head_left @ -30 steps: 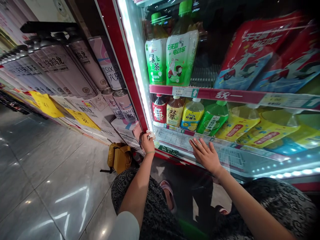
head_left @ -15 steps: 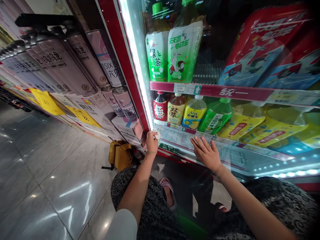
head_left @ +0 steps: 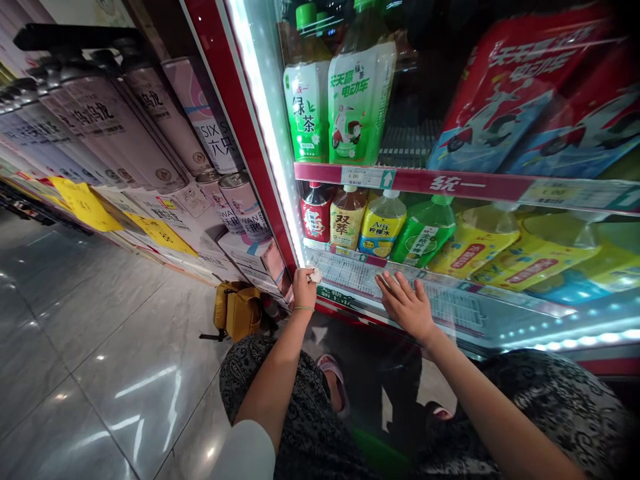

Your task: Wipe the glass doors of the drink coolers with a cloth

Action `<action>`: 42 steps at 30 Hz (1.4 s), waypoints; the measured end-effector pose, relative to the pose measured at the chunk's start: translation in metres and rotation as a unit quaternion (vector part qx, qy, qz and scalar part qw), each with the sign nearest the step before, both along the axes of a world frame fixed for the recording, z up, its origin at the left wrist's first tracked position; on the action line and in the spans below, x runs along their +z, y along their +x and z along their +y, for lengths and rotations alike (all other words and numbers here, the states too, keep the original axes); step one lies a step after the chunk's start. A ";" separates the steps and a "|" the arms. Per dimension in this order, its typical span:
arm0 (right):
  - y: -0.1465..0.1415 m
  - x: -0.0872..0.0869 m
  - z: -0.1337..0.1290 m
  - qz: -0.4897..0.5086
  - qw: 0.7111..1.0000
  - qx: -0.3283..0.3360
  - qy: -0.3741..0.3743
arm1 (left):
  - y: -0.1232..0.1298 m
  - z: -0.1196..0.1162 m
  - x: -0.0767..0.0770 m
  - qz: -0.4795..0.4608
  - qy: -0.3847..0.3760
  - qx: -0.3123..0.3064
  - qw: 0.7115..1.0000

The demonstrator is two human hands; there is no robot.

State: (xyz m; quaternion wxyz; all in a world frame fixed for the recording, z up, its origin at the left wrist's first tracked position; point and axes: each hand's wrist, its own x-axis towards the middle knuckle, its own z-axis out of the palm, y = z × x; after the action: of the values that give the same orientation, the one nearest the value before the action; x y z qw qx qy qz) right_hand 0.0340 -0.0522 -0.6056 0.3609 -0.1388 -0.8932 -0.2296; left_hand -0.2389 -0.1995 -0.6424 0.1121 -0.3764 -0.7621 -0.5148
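At the upper centre of your frame, inside the cooler (head_left: 213, 67), you can read 统一 and 绿茶 on the left green bottle (head_left: 304, 120), 天天赢电动车 on the scooter-printed bottle (head_left: 357, 110) and on the red package (head_left: 495, 100) at upper right, then 统一 on the shelf strip (head_left: 480, 184) and 4.00 on its price tag (head_left: 357, 177). On the row below you find 双萃 on the cream label (head_left: 347, 223) and 柠檬水 on the yellow label (head_left: 379, 230). At upper left you see 乌龙 on the tall pink containers (head_left: 97, 120), SIX and 六只 on the carton (head_left: 215, 130), and WAN on the short can (head_left: 246, 203) beneath, while the figures on the yellow tags (head_left: 163, 235) are too blurred for certainty.
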 end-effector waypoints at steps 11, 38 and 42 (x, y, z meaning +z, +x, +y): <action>0.003 0.006 -0.002 -0.014 1.000 0.002 0.004 | 0.002 0.007 0.005 -0.004 0.021 -0.004 1.000; 0.003 0.000 0.001 -0.013 1.000 0.001 0.000 | 0.019 0.010 -0.015 -0.045 -0.037 0.002 0.998; 0.004 -0.002 0.003 -0.023 1.000 -0.007 0.004 | -0.009 0.001 -0.016 -0.070 -0.023 0.063 0.995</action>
State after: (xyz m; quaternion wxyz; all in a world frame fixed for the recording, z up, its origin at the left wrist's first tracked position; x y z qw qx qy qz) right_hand 0.0381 -0.0496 -0.6077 0.3389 -0.1378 -0.8995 -0.2389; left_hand -0.2478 -0.1980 -0.6584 0.0818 -0.2936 -0.8018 -0.5140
